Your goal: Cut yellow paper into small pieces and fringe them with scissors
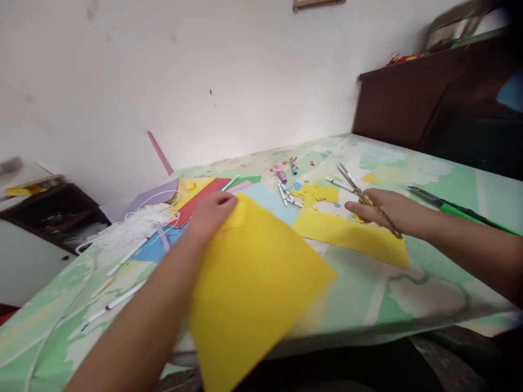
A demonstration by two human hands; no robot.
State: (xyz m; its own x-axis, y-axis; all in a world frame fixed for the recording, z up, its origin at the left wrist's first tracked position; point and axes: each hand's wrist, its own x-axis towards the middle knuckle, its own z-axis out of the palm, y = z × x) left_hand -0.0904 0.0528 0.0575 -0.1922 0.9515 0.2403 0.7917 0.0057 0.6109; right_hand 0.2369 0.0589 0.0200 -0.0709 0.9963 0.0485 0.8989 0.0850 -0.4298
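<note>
A large yellow sheet (257, 283) hangs tilted over the table's front edge, and my left hand (210, 215) is closed on its upper corner. A small folded yellow piece (236, 216) lies against the sheet beside those fingers. Gold-handled scissors (355, 189) are in my right hand (384, 209), their blades pointing up and away to the left. Below the scissors, a yellow strip (351, 237) rests on the table. Yellow scraps (316, 194) are behind it.
Left on the patterned tablecloth (429, 207) are tangled white string (131, 226), coloured sheets (200, 204) and markers (128, 256). A green cutter (461, 209) lies right, near my forearm. Markers (283, 193) and small rolled figures (281, 173) are at the middle back.
</note>
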